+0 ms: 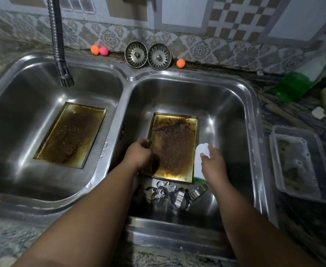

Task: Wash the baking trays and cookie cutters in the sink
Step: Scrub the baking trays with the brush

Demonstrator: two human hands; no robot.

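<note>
Two stained trays are lying in the sink (118, 112): left tray (69, 134) in the left basin, right tray (174, 143) being gripped at its left edge by the left hand (139, 153). Right hand (213, 164) is grasping a white-and-green object (199, 160), writing unreadable. Cookie cutters (169, 191) are lying nearer.

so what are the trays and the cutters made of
Left tray and right tray: probably metal, gold-toned finish under burnt brown stains, thin upturned rims. Cutters: thin shiny strips, likely steel or tin.
</note>
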